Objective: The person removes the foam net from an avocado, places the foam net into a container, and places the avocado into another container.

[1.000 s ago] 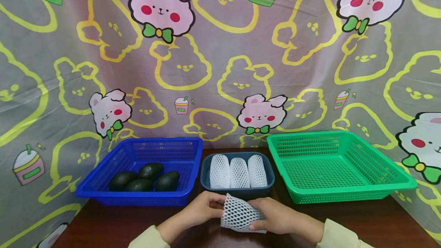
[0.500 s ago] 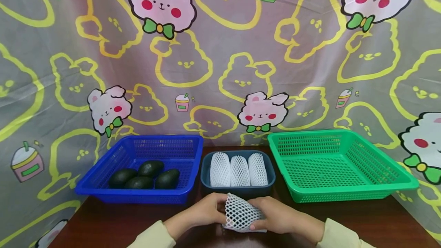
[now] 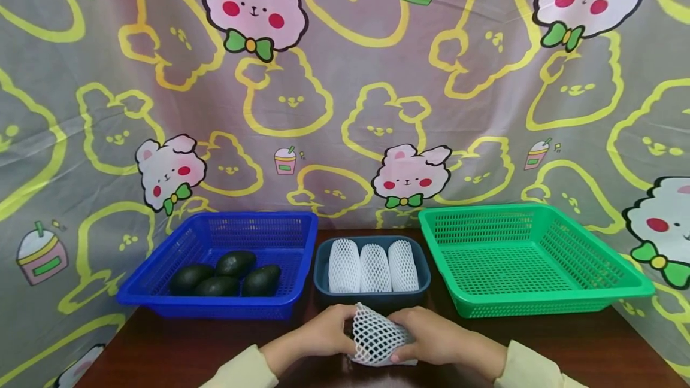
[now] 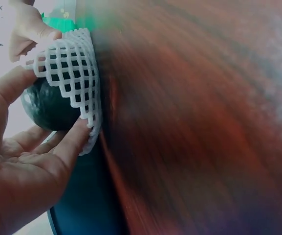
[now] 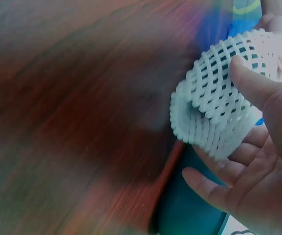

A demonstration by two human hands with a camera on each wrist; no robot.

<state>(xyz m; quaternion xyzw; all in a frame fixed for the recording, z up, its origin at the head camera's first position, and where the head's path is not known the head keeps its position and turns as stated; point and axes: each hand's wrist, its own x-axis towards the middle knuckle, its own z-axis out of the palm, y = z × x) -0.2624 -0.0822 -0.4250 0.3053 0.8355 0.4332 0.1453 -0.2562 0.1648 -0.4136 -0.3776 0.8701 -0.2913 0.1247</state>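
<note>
A white foam net sleeve point(image 3: 378, 338) is held low at the front middle of the table. Inside it is a dark green avocado point(image 4: 45, 105), whose rounded end shows at the sleeve's mouth in the left wrist view. My left hand point(image 3: 327, 331) grips that mouth, thumb on one edge and fingertips on the other. From the other side, my right hand point(image 3: 431, 337) holds the sleeve's body, its thumb point(image 5: 250, 81) pressing the netting in the right wrist view. The sleeve's far end there looks slack and hollow.
Several avocados point(image 3: 237, 264) lie in a blue basket point(image 3: 215, 304) at left. Behind the hands, a dark blue-grey tray point(image 3: 372, 299) bears three white netted bundles point(image 3: 375, 268). A green basket point(image 3: 539, 301) stands at right on the brown table point(image 3: 162, 352). A patterned cloth point(image 3: 334, 94) hangs behind.
My left hand has shifted slightly right along with the sleeve's mouth edge, so the sleeve looks shorter. The right hand stays almost still. The head view has tilted a little.
</note>
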